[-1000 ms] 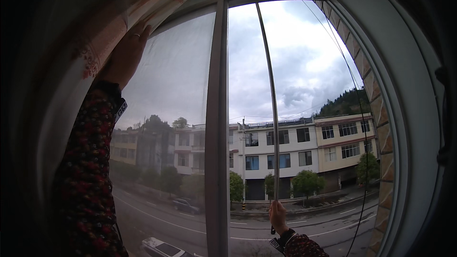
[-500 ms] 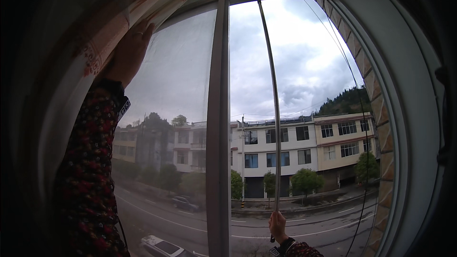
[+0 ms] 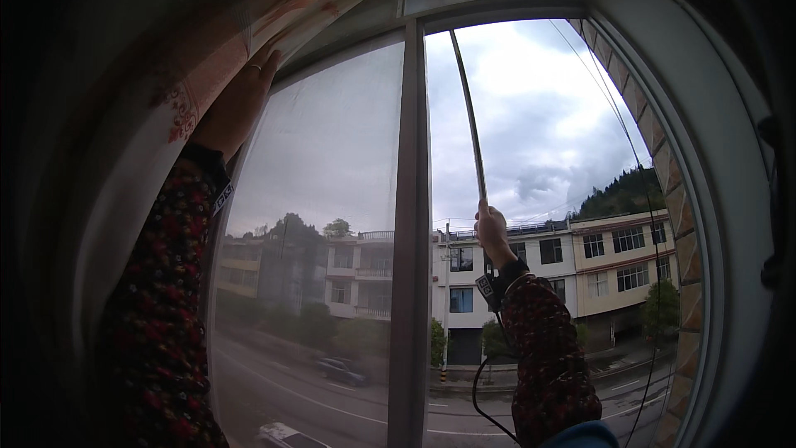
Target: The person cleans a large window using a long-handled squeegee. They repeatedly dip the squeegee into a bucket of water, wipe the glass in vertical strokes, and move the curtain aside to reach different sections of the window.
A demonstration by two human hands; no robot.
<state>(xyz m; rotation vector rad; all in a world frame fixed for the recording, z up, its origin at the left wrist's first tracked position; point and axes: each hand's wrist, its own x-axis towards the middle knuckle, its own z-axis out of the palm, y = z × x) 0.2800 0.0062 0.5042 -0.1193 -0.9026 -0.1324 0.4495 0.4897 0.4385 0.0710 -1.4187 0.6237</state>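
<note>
My left hand (image 3: 236,104) is raised at the upper left against the edge of a pale curtain (image 3: 178,112) with a red-orange pattern, beside the window frame. Its fingers are stretched upward, with a ring on one of them; the fingertips touch the curtain. Through the open side of the window, my right hand (image 3: 492,228) reaches out, wrapped round the lower part of a long thin metal pole (image 3: 468,108). The pole stands nearly upright, leaning a little left, and its top passes out of sight behind the upper frame.
A fogged glass pane (image 3: 319,182) fills the left half, bordered by a vertical window bar (image 3: 408,224). A dark cord (image 3: 477,390) hangs below my right sleeve. Outside are brick-edged wall tiles (image 3: 684,257), wires, a road with cars, trees and buildings.
My right hand has risen with the pole, from low in the window opening to mid-height, and more of my forearm shows. My left hand stays at the curtain. The view has shifted slightly.
</note>
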